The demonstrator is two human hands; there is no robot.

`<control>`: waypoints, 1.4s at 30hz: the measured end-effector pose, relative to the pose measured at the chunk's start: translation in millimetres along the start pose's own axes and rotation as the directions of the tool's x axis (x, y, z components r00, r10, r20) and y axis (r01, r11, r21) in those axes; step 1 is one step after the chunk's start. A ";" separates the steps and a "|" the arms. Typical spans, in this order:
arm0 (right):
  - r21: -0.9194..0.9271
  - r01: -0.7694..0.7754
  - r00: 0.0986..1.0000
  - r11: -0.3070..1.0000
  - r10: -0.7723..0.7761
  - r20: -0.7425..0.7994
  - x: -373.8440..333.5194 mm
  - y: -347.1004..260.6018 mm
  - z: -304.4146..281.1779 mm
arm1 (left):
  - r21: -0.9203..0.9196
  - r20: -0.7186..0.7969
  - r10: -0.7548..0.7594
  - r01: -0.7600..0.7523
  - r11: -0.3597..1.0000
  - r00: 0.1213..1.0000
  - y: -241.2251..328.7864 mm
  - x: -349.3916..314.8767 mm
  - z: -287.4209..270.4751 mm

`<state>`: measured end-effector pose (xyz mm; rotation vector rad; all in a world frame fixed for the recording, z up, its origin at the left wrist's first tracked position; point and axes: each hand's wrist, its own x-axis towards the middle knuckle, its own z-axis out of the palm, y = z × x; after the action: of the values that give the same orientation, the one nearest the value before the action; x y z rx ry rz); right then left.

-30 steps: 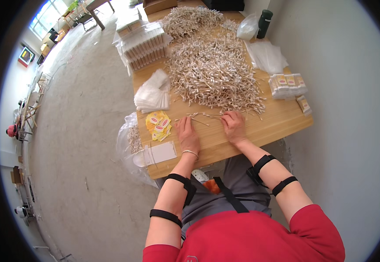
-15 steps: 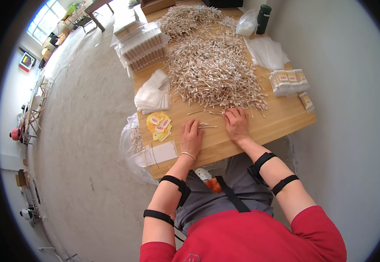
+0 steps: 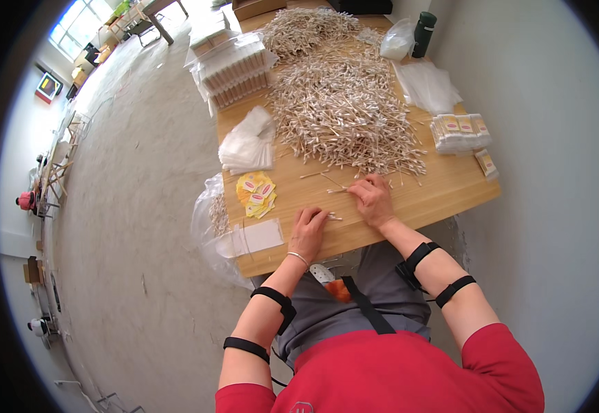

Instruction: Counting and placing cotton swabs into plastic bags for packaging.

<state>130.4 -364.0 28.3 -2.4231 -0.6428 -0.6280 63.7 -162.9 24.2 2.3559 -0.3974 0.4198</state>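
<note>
A large heap of cotton swabs (image 3: 344, 113) with white tips and pale sticks covers the middle of the wooden table (image 3: 354, 234). Close to the table's front edge, my left hand (image 3: 308, 233) is closed around a few cotton swabs, whose white tips (image 3: 335, 217) stick out to the right of the fingers. My right hand (image 3: 372, 201) is by the near side of the heap, its thumb and fingertips pinching at loose cotton swabs (image 3: 336, 190). The palm sides of both hands are hidden.
Left on the table lie clear bags (image 3: 248, 141), yellow labels (image 3: 257, 195), a white card (image 3: 261, 235) and stacked swab packs (image 3: 237, 69). At right are packed bundles (image 3: 461, 133), flat plastic bags (image 3: 429, 86) and a dark green bottle (image 3: 424, 34). A wall (image 3: 547, 172) stands close right.
My left hand has drawn nearer to me with its swabs. My right hand has come slightly back from the heap, its fingertips now on loose swabs. The view has shifted a little.
</note>
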 end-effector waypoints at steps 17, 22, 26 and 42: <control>0.214 -0.020 0.993 0.977 -0.005 0.116 0.2 -28.1 7.4 | 0.058 -0.082 -0.117 0.122 0.991 0.990 4.6 4.1 0.4; 0.098 -0.052 0.991 0.994 0.039 0.125 12.2 -10.5 4.3 | 0.087 -0.095 -0.067 0.076 0.993 0.993 0.8 3.6 -1.0; 0.095 0.015 0.991 0.995 -0.027 0.134 18.6 -28.1 9.6 | 0.034 -0.152 -0.104 0.110 0.993 0.983 0.2 2.9 0.4; -0.145 -0.126 0.983 0.981 0.142 0.112 49.3 -38.0 36.2 | -0.001 -0.137 -0.090 0.090 0.996 0.986 -3.2 2.8 3.8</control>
<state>157.8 -299.1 43.5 -2.6243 -0.4928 -0.4862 68.2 -163.6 20.7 2.3229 -0.2247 0.5368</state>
